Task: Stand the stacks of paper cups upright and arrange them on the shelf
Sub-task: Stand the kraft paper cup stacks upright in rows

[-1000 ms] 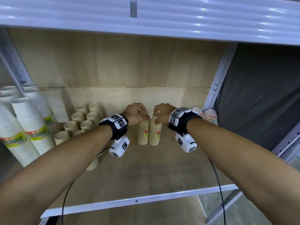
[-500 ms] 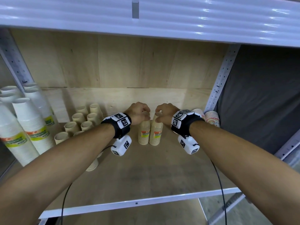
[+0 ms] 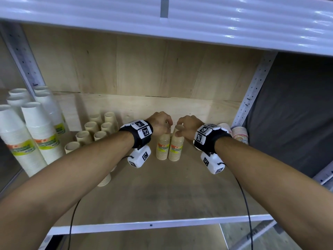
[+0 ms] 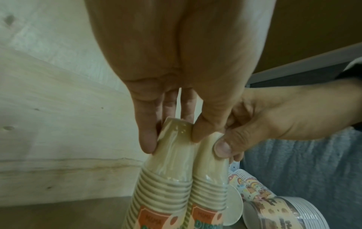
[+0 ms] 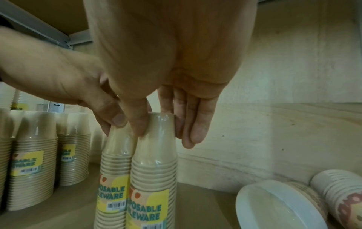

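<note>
Two wrapped tan paper-cup stacks stand upright, touching side by side, mid-shelf. My left hand [image 3: 160, 123] pinches the top of the left stack [image 3: 163, 148] between thumb and fingers; the left wrist view shows the hand [image 4: 172, 134] closed round the stack's top [image 4: 166, 178]. My right hand [image 3: 187, 127] pinches the top of the right stack [image 3: 176, 150]; in the right wrist view the hand [image 5: 162, 131] holds the labelled stack [image 5: 152, 178], thumb in the gap between the stacks. The two hands nearly touch.
Several upright tan stacks [image 3: 97, 130] fill the back left, with tall white cup stacks [image 3: 36, 132] beyond the post. One tan stack [image 3: 105, 179] lies under my left forearm. Patterned cup stacks [image 3: 239, 134] lie on their sides at the back right. The shelf's front rail [image 3: 151, 225] is near me.
Both hands keep their pinch on the two stack tops, and the stacks stay upright together. Only the view has shifted slightly.
</note>
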